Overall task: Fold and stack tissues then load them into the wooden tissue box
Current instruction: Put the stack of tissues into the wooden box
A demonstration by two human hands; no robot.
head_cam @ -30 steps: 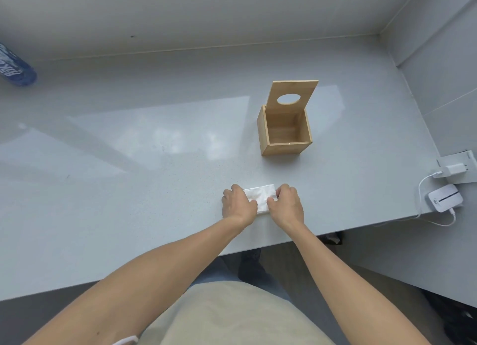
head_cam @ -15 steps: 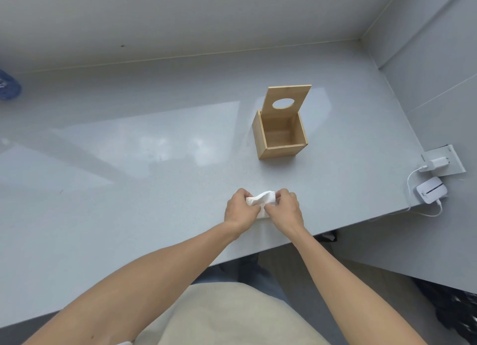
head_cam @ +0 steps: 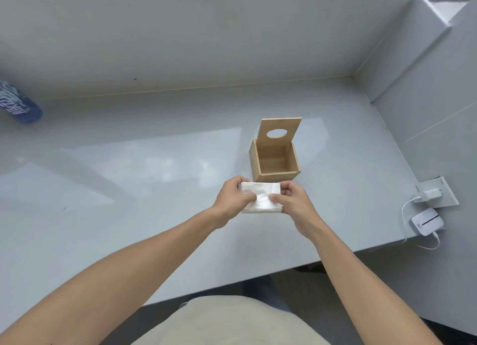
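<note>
A white stack of folded tissues [head_cam: 261,194] is held above the grey counter between both hands. My left hand [head_cam: 233,198] grips its left end, thumb on top. My right hand [head_cam: 291,200] grips its right end. Just beyond the stack stands the wooden tissue box [head_cam: 274,161], empty inside, its lid with an oval hole [head_cam: 276,133] hinged upright at the back. The stack's far edge sits close to the box's front wall.
A blue bottle [head_cam: 18,104] lies at the far left of the counter [head_cam: 129,189]. At the right edge are a wall socket with a white charger [head_cam: 429,194], a cable and a small white device [head_cam: 427,221]. Grey walls close the back and right.
Both hands have lifted the tissue stack off the counter and carried it forward toward the box. The view has tilted up.
</note>
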